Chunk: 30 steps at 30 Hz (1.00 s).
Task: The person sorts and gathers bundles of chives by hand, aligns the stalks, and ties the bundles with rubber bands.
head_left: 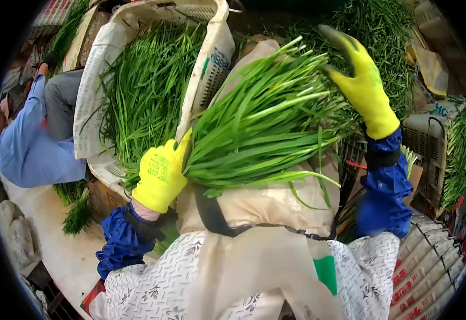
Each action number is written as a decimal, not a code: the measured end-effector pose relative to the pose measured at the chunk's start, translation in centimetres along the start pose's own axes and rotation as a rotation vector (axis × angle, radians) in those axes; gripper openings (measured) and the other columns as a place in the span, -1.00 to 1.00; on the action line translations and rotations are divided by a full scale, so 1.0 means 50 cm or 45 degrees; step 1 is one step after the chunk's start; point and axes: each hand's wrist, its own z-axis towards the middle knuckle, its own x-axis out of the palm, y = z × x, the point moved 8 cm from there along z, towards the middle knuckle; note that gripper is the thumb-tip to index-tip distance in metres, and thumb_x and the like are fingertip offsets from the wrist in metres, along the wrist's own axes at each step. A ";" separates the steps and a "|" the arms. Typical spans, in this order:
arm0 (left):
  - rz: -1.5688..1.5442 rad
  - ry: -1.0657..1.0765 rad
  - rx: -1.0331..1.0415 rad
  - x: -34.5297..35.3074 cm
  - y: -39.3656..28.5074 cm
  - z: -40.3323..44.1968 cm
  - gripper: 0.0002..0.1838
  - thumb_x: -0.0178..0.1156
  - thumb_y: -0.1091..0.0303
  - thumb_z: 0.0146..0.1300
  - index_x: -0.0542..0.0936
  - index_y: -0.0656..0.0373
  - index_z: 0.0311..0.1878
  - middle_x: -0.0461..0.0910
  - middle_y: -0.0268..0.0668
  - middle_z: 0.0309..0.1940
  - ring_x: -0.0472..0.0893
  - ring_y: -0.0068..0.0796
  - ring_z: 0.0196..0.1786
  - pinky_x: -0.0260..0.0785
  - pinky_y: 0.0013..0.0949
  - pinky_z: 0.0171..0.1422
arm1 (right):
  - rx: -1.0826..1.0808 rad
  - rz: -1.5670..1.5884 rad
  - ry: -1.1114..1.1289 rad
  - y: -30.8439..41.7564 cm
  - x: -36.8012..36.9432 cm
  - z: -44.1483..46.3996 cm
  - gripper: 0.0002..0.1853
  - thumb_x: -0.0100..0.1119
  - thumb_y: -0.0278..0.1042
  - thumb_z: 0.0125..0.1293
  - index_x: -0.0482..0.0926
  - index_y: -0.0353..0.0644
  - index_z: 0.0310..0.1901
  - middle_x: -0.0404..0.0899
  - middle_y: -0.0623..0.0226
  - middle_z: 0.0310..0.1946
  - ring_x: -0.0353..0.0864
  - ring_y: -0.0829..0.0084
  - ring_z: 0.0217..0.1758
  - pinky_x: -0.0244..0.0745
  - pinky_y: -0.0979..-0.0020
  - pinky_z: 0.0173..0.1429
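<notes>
A large loose bunch of garlic chives (265, 117) lies across my lap, its leaf tips toward the left and its pale stem ends toward the upper right. My left hand (161, 173), in a yellow glove, is closed at the leafy left edge of this bunch. One finger extends up along the leaves; the others are partly hidden. Beside the stem ends my right hand (364, 82), in a matching glove with dark fingertips, is raised and holds nothing. Its thumb and fingers are spread apart.
On the left, a white plastic basket (219, 58) lined with printed sheeting holds more chives. Behind my right hand is a pile of greens (388, 32). A crate (425, 138) of greens stands at the right. Another person's blue sleeve (22, 144) shows at far left.
</notes>
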 end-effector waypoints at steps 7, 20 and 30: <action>0.021 -0.043 0.066 0.019 0.014 0.000 -0.21 0.23 0.44 -0.18 0.37 0.11 0.30 0.46 -0.21 -0.30 0.53 -0.20 -0.26 0.34 -0.21 -0.19 | -0.516 -0.267 0.466 0.110 0.125 0.026 -0.60 0.32 -0.17 0.10 0.58 -0.05 0.00 0.50 0.28 0.07 0.37 0.16 0.24 0.22 0.13 0.32; -0.236 -0.169 0.200 0.075 0.042 0.024 -0.26 0.38 0.39 -0.37 0.52 0.14 0.10 0.50 -0.17 -0.15 0.48 -0.08 -0.20 0.35 -0.14 -0.14 | 0.722 0.813 -0.092 -0.089 0.029 0.021 -0.86 0.24 -0.51 0.22 0.62 -0.24 -0.17 0.64 0.43 -0.33 0.56 0.65 -0.31 0.46 0.60 -0.16; -0.243 -0.147 0.298 0.070 0.020 0.046 -0.36 0.35 0.43 -0.30 0.54 -0.04 0.03 0.43 -0.19 -0.34 0.46 -0.08 -0.39 0.28 -0.12 -0.34 | 1.070 0.256 0.060 -0.509 -0.060 -0.065 -0.33 0.25 -0.03 0.25 0.35 -0.28 0.27 0.56 0.06 0.04 0.59 0.35 -0.05 0.50 0.36 -0.01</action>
